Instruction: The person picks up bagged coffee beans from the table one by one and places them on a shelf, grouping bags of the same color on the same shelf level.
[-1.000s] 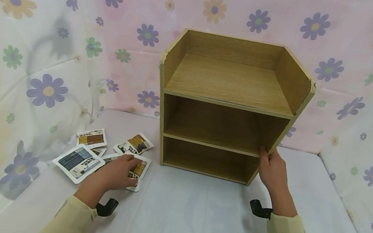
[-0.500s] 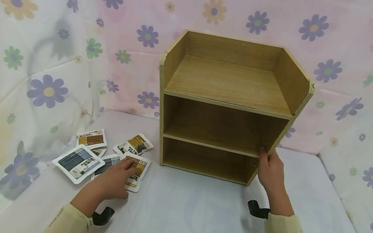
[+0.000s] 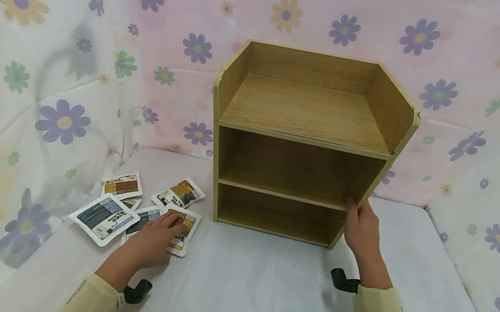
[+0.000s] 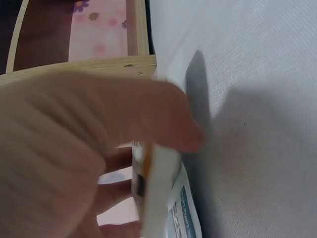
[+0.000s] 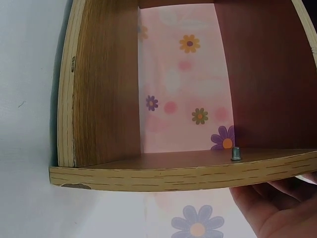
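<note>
My left hand (image 3: 152, 242) reaches over a flat brown-and-white sachet (image 3: 182, 244) on the table, fingers extended over its top and thumb by its near edge. In the left wrist view, the blurred sachet (image 4: 161, 198) shows edge-on between thumb and fingers. Partly under that hand lies a blue-labelled sachet (image 3: 147, 213), part of whose print reads "Coffee". My right hand (image 3: 364, 232) grips the right side panel of a small wooden shelf unit (image 3: 305, 141), thumb at the front edge. The right wrist view has fingers (image 5: 252, 206) against the panel's outer side.
Left of the shelf lie more sachets: a blue one (image 3: 105, 219) at the front, a brown one (image 3: 122, 185) behind it, and another brown one (image 3: 179, 192) near the shelf. A metal peg (image 5: 236, 153) projects from the panel's inner face. Flowered cloth (image 3: 173, 21) hangs behind.
My left hand has drawn back slightly toward me, its thumb moving to the near edge of the brown sachet and uncovering more of the blue one. The right hand keeps its grip on the shelf.
</note>
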Tool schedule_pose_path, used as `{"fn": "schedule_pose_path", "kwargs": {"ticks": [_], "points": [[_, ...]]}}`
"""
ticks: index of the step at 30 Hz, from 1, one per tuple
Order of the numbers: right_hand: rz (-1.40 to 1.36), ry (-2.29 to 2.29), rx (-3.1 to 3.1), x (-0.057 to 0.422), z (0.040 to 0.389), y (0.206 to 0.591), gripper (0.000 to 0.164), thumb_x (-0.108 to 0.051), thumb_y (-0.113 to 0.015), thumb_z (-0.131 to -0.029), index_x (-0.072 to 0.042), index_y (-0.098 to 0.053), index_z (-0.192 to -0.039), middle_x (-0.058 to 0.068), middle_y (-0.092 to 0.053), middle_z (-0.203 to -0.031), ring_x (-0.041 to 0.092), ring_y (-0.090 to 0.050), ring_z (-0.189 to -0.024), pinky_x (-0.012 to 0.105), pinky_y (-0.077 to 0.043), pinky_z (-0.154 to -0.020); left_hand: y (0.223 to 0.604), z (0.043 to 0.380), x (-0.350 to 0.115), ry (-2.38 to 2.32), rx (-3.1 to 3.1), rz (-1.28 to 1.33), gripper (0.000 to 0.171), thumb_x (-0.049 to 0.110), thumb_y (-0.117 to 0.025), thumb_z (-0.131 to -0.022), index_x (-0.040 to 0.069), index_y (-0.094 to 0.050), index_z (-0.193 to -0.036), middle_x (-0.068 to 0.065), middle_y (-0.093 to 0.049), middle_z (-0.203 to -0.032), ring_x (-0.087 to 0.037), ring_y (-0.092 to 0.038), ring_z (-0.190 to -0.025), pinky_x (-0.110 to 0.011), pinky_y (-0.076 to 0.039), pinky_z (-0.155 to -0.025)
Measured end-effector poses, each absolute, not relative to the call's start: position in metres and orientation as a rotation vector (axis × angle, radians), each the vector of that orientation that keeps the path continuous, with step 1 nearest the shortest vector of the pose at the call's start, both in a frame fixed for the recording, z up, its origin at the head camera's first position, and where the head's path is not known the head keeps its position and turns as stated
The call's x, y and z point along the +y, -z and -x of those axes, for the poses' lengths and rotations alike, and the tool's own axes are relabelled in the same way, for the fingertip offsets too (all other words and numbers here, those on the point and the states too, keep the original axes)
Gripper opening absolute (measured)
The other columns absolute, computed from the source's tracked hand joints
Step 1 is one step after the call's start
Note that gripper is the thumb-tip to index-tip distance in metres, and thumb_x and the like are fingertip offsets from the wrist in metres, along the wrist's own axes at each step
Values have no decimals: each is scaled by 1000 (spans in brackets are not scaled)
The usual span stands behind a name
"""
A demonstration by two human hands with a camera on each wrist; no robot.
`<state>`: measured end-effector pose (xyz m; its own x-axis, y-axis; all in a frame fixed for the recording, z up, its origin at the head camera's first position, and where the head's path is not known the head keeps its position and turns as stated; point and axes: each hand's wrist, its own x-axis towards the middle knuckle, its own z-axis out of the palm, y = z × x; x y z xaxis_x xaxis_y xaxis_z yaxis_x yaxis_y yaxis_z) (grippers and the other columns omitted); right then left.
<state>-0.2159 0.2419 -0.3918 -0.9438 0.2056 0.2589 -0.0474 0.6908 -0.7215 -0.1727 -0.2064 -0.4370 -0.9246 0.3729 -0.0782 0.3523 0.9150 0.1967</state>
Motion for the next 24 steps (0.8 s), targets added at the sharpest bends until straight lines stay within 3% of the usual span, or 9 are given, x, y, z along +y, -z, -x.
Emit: {"fn": "schedule_pose_path", "kwargs": {"ticks": [6, 11, 16, 24], "points": [[118, -1114, -2574, 242, 217, 393, 62, -45, -21, -103, -3, -37, -146, 29, -53, -135, 48, -57, -116, 62, -49, -92, 435, 174, -206, -291, 2993, -642, 51, 16, -67, -81, 12, -57, -130, -17, -47, -143, -42, -42, -134, -62, -38, -105], [121, -1125, -2574, 241, 217, 394, 62, -46, -21, -103, -4, -36, -147, 29, -52, -137, 48, -57, -117, 62, -48, -93, 431, 174, -205, -325, 3044, -716, 43, 14, -65, -81, 9, -61, -124, -16, -56, -133, -35, -55, -122, -52, -47, -100], [122, -1121, -2569, 241, 216, 394, 61, -45, -21, -103, -4, -36, -146, 29, -52, -136, 48, -56, -117, 62, -48, -93, 425, 174, -204, -347, 3045, -716, 39, 10, -66, -81, 12, -63, -119, -12, -60, -129, -32, -59, -117, -49, -51, -95], [121, -1126, -2559, 240, 216, 394, 60, -45, -22, -104, -3, -38, -144, 28, -52, -136, 47, -56, -118, 62, -48, -93, 412, 170, -202, -307, 3082, -711, 40, 6, -68, -84, 15, -64, -123, -10, -62, -128, -31, -62, -113, -48, -53, -91]]}}
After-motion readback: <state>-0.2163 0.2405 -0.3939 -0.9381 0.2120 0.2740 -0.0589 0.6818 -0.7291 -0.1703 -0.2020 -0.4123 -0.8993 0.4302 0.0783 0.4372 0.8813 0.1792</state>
